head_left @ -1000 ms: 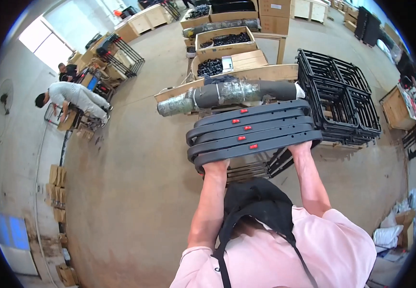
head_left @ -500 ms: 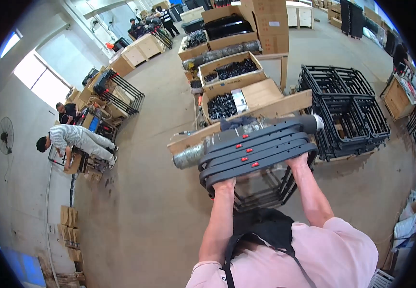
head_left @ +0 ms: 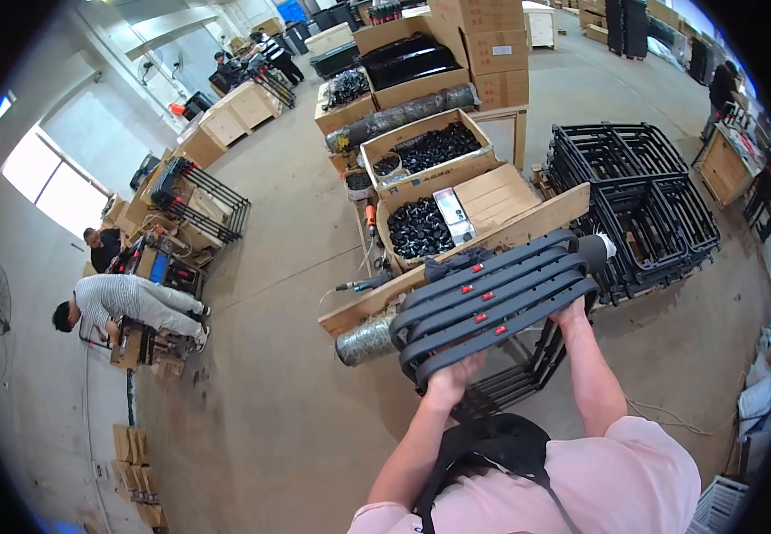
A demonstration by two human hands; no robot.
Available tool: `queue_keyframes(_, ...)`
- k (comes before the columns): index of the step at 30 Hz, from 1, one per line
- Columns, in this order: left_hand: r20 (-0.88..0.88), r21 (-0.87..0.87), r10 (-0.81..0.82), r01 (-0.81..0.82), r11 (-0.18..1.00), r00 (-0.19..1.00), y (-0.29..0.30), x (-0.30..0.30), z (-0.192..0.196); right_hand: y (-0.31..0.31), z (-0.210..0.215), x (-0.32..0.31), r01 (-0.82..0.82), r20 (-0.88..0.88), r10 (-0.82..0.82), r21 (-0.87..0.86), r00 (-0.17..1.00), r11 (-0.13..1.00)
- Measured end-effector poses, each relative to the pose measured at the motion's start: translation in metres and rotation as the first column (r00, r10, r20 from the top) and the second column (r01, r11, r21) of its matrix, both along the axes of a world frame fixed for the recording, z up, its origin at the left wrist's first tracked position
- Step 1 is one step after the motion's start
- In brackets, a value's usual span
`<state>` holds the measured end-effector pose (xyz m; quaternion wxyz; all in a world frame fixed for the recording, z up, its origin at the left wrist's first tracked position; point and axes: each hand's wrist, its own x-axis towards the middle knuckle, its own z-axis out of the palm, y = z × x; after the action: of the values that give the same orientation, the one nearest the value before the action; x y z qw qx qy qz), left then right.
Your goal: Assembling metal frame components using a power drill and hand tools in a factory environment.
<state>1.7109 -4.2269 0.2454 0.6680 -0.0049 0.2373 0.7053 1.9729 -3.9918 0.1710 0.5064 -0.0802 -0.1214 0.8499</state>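
Observation:
A stack of several dark grey tubular metal frames (head_left: pixel 492 311) with bent ends and small red pieces on the bars lies slantwise before me. My left hand (head_left: pixel 454 381) is closed round the nearest frame by its lower left end; the fingertips are partly hidden. My right hand (head_left: pixel 569 311) grips the right end from below, with its fingers behind the bar. Beneath and beyond the stack is a padded roll (head_left: pixel 366 342) wrapped in clear film, its other end showing past the frames' right side. The frames' lower legs hang down between my forearms.
Past the roll, a wooden board (head_left: pixel 545 209) edges a bench with cartons of small black parts (head_left: pixel 419 227). Black frames are piled (head_left: pixel 625 209) to the right. At the left, a person in a striped shirt (head_left: pixel 136 303) bends over a work stand. Wooden crates (head_left: pixel 241 114) stand farther back.
The stack has become more slanted, its left end nearer me. My left hand has moved right along it, while my right hand keeps its hold. The whole view has shifted slightly.

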Motion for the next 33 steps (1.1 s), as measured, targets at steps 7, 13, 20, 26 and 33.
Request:
queue_keyframes(7, -0.927, 0.099, 0.231, 0.401, 0.911, -0.295, -0.080, -0.042, 0.096, -0.089, -0.021, -0.005, 0.304, 0.535, -0.098, -0.312, 0.839, 0.900)
queue_keyframes(13, -0.611, 0.184, 0.483, 0.481, 0.857, -0.628, -0.057, -0.093, 0.082, -0.244, -0.082, -0.056, 0.275, 0.371, -0.103, -0.448, 0.923, 0.851)
queue_keyframes(20, -0.436, 0.120, 0.458, 0.455, 0.883, -0.775, -0.031, -0.085, 0.075, -0.353, -0.076, -0.147, 0.380, 0.591, 0.067, -0.596, 0.804, 0.707)
queue_keyframes(26, -0.517, 0.110, 0.492, 0.515, 0.850, -0.701, -0.019, -0.077, 0.083, -0.396, -0.118, -0.143, 0.487, 0.696, 0.086, -0.580, 0.713, 0.653)
queue_keyframes(33, -0.638, -0.124, 0.457, 0.669, 0.733, -0.620, -0.019, -0.060, 0.074, -0.392, -0.204, -0.194, 0.392, 0.521, 0.122, -0.757, 0.845, 0.523)
